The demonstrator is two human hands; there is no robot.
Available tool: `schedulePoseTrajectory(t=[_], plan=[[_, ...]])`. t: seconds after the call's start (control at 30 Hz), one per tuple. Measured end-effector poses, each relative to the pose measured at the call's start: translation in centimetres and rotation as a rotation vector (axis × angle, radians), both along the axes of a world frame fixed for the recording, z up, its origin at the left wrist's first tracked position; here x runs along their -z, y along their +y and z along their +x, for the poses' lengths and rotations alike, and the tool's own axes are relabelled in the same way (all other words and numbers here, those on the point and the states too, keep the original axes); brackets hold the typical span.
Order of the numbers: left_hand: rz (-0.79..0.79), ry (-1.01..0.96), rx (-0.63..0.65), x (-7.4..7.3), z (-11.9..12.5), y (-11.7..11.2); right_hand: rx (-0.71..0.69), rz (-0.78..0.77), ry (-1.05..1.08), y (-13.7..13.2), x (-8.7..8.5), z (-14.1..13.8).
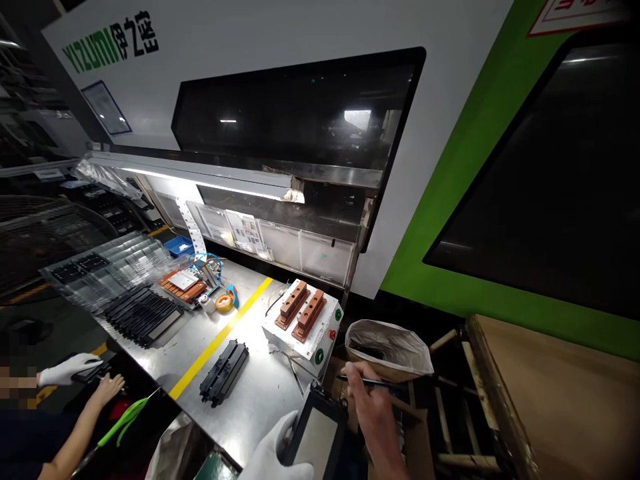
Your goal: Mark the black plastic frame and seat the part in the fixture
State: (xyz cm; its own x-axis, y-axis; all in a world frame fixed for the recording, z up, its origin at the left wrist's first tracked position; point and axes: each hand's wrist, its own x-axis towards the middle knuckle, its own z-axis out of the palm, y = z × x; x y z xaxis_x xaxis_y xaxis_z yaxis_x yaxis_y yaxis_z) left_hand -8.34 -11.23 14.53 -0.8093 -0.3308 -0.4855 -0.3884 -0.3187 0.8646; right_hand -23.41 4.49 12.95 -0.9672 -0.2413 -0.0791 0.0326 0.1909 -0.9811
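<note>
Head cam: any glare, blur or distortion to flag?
Head view: wide-angle warp bends the big white and green machine; ceiling lights glare on its dark window; the lit strip lamp blows out; foreground is dim; a blurred patch covers the left edge.

This was a factory floor: a large injection-moulding machine [280, 80] stood beyond the fingers, a steel workbench [260, 393] just left of them.
</note>
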Motion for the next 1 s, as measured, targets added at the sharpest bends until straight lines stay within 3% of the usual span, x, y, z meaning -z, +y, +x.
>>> schedulePoseTrajectory(t=[0.17,0.3,0.4,0.67,1.0], plan=[[0.087,-0.009,-0.182,0.3,-2.3,-0.2,0.006,-0.062,0.108,2.6,0.1,3.6],[0.270,0.062,-0.363,-1.3,-4.8,-0.1,0.031,-0.038,0.321,3.2,0.9,7.3],[0.271,0.092,-0.397,-2.4,-5.8,-0.2,0.018,0.069,0.396,3.1,1.3,8.7],[0.256,0.097,-0.414,-2.8,-6.6,-0.4,-0.014,0.140,0.451,2.5,2.0,8.4],[0.260,0.111,-0.465,-2.1,-6.6,-1.3,-0.055,0.178,0.576,2.0,1.9,8.1]])
